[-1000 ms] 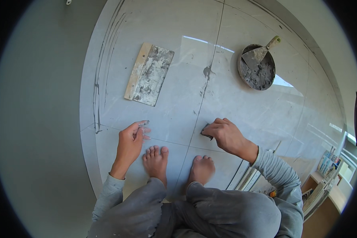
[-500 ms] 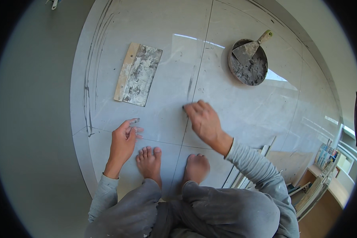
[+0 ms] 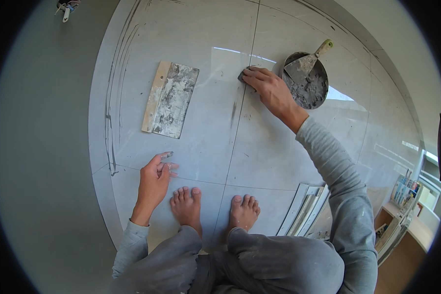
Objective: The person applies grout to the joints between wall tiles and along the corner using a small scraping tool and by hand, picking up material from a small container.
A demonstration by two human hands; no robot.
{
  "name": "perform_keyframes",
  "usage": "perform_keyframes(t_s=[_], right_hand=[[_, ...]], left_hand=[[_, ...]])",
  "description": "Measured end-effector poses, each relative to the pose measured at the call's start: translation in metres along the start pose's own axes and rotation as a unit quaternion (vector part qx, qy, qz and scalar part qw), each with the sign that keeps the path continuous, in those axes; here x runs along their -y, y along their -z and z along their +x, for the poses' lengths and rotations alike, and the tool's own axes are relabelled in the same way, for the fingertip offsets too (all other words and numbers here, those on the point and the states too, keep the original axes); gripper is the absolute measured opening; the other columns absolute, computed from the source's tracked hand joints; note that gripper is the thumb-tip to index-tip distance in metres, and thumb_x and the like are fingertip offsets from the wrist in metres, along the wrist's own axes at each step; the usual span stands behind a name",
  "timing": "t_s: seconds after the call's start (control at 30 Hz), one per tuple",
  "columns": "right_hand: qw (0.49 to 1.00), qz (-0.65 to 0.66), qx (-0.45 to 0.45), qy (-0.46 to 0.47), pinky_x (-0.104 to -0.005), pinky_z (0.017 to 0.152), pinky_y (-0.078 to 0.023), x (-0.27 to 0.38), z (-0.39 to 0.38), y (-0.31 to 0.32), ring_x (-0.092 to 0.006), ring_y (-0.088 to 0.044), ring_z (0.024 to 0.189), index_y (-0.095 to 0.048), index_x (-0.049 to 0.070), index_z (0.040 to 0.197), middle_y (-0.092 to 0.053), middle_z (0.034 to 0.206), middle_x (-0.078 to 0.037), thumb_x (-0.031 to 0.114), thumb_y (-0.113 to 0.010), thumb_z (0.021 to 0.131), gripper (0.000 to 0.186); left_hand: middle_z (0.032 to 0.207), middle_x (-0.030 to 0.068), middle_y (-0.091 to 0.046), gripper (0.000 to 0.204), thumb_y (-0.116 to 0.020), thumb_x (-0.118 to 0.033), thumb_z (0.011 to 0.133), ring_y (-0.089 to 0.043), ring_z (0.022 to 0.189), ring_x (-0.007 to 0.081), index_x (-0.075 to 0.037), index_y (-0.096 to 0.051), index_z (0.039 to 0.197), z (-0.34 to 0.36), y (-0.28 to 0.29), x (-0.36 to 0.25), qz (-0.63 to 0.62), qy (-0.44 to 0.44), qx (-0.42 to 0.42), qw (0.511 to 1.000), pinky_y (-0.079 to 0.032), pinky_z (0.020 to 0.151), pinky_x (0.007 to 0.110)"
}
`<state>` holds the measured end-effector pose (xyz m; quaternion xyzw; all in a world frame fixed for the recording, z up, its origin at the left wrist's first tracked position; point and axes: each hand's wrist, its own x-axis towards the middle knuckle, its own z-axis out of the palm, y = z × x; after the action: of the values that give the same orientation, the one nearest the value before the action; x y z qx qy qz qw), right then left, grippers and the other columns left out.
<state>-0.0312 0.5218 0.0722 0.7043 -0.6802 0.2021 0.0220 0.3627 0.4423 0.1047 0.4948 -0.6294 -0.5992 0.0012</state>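
My right hand (image 3: 273, 92) is closed on a small dark grey flat piece (image 3: 242, 74) whose exact kind I cannot make out. It presses this to the pale tile floor (image 3: 206, 152), over a dark joint line between two tiles. Beside it stands a round pan (image 3: 312, 104) of lumpy grey paste (image 3: 308, 90). A putty knife (image 3: 299, 67) with a green-tipped handle rests across the pan. My left hand (image 3: 154, 181) hovers low near my left foot, fingers loosely apart and smeared with grey, holding nothing. Ahead of it lies a wide smeared scraper blade (image 3: 175, 100) with a pale wooden edge.
Dark streaks (image 3: 109, 122) mark the tiles along the left border. A grey wall (image 3: 44, 147) rises at left, with wires (image 3: 67, 7) sticking out of it. Long pale strips (image 3: 303, 210) lie right of my feet (image 3: 244, 213). Wooden furniture (image 3: 409, 245) stands at the lower right.
My right hand has moved forward along the joint with the dark piece, from near my feet to beside the pan. My left hand stays nearly in place.
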Motion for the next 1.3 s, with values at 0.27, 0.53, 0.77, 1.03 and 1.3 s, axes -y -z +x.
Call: perform_keyframes(t_s=[0.27, 0.53, 0.77, 1.03, 1.3], right_hand=[[0.990, 0.046, 0.088, -0.098, -0.0404, 0.099, -0.051, 0.004, 0.013, 0.018, -0.0331, -0.061, 0.118, -0.069, -0.001, 0.112, -0.070, 0.119, -0.012, 0.005, -0.053, 0.088, 0.029], [0.989, -0.032, 0.144, -0.024, -0.0384, 0.097, -0.051, 0.002, 0.010, 0.014, -0.0313, -0.065, 0.110, -0.071, 0.002, 0.109, -0.071, 0.118, -0.012, 0.008, -0.055, 0.088, 0.027], [0.994, -0.066, 0.082, 0.024, -0.0412, 0.092, -0.054, -0.013, 0.017, 0.008, -0.0328, -0.065, 0.109, -0.070, 0.000, 0.107, -0.070, 0.113, -0.015, 0.004, -0.053, 0.087, 0.027], [0.999, -0.042, 0.027, -0.006, -0.0419, 0.094, -0.054, -0.006, 0.020, 0.002, -0.0329, -0.065, 0.111, -0.070, 0.000, 0.108, -0.071, 0.117, -0.011, 0.005, -0.054, 0.088, 0.026], [0.994, -0.023, -0.042, -0.093, -0.0440, 0.088, -0.054, -0.035, 0.063, 0.012, -0.0351, -0.064, 0.104, -0.069, 0.003, 0.106, -0.072, 0.103, -0.014, -0.004, -0.053, 0.081, 0.031]], left_hand=[[0.102, 0.0151, -0.076, 0.032, -0.050, -0.003, 0.103, -0.073, 0.082, 0.0143, 0.002, -0.057, 0.134, -0.003, 0.007, 0.005, -0.003, 0.006, -0.010, 1.000, -0.054, 0.069, 0.025], [0.103, 0.0146, -0.076, 0.033, -0.050, -0.003, 0.103, -0.073, 0.082, 0.0146, 0.001, -0.055, 0.135, 0.001, 0.007, 0.001, 0.004, 0.010, -0.007, 1.000, -0.054, 0.069, 0.025], [0.104, 0.0146, -0.076, 0.033, -0.049, -0.003, 0.103, -0.072, 0.082, 0.0141, 0.002, -0.054, 0.136, -0.001, 0.006, -0.003, 0.005, 0.010, -0.006, 1.000, -0.054, 0.070, 0.025], [0.106, 0.0144, -0.075, 0.034, -0.048, -0.004, 0.104, -0.071, 0.082, 0.0141, 0.001, -0.052, 0.138, -0.004, 0.009, 0.000, -0.003, 0.004, -0.002, 1.000, -0.053, 0.071, 0.025], [0.106, 0.0146, -0.075, 0.034, -0.048, -0.004, 0.105, -0.071, 0.083, 0.0144, 0.000, -0.052, 0.138, -0.010, 0.013, 0.003, -0.007, 0.015, -0.015, 1.000, -0.054, 0.072, 0.025]])
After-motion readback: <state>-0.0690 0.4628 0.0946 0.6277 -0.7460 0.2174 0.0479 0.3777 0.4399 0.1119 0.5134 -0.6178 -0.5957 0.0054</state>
